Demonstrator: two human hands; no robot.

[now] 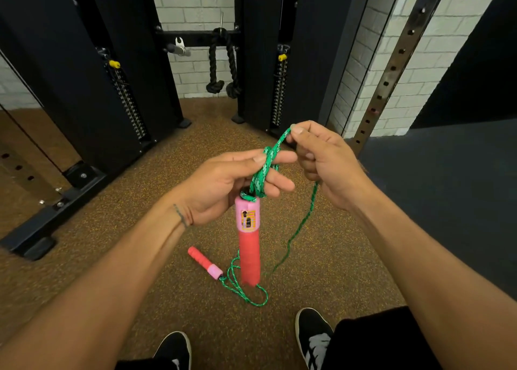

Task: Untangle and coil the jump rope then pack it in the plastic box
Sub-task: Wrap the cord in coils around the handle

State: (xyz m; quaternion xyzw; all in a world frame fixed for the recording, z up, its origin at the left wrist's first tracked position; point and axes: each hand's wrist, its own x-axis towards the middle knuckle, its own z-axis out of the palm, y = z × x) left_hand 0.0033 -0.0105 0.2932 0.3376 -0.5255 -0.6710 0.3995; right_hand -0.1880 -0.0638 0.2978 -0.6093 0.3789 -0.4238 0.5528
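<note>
A green braided jump rope [264, 171] is knotted around the fingers of my left hand [223, 185], which grips the tangle. Below that hand dangles one handle [249, 246], pink at the top and red below. My right hand [327, 162] pinches a strand of the rope at its fingertips, just above and right of the knot. From there the cord runs down to the floor, where it loops beside the second red and pink handle [204, 262]. No plastic box is in view.
Black cable-machine columns [112, 75] with weight stacks stand ahead, a black rope attachment [222, 64] hanging between them. A perforated steel upright [391, 70] is at right beside a dark mat [447, 187]. A black base frame [50, 215] lies left. My shoes [313, 333] are below.
</note>
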